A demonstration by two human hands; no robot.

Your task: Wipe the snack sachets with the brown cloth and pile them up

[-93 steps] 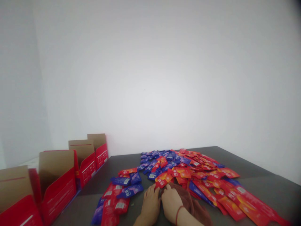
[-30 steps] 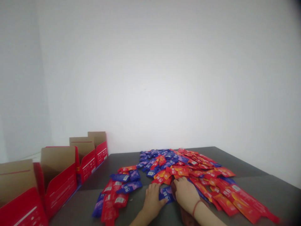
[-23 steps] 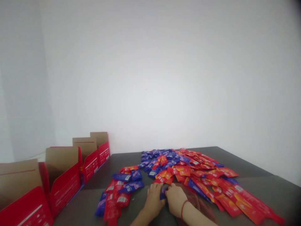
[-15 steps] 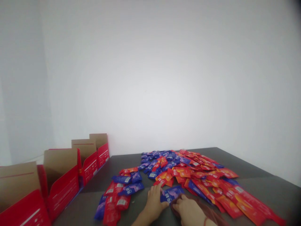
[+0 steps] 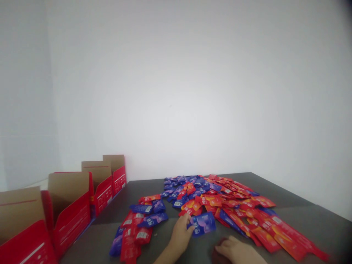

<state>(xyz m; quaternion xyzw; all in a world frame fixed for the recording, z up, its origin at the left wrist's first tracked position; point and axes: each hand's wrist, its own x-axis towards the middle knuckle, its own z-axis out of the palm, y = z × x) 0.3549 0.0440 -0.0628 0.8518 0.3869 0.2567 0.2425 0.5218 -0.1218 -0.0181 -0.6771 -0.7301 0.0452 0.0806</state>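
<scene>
My left hand (image 5: 181, 231) is closed on the left end of a blue sachet (image 5: 204, 224), pinching it between thumb and fingers. The sachet is held with its printed face showing, in front of the mixed pile. My right hand (image 5: 233, 249) is at the bottom edge, apart from that sachet, its fingers curled in. A dark reddish-brown patch shows under these fingers; I cannot make out what it is. Left of my left hand lies a small group of red sachets (image 5: 129, 244) and blue sachets (image 5: 153, 220).
A large pile of blue sachets (image 5: 176, 192) and red-orange sachets (image 5: 264, 234) spreads over the dark table (image 5: 101, 234), reaching far back and right. Along the left edge stand several red cardboard boxes (image 5: 73, 220) with raised flaps. A white wall (image 5: 176, 91) rises behind.
My right hand has let go of the blue sachet and drawn back down and to the right. The sachet has turned and now stays in my left hand alone.
</scene>
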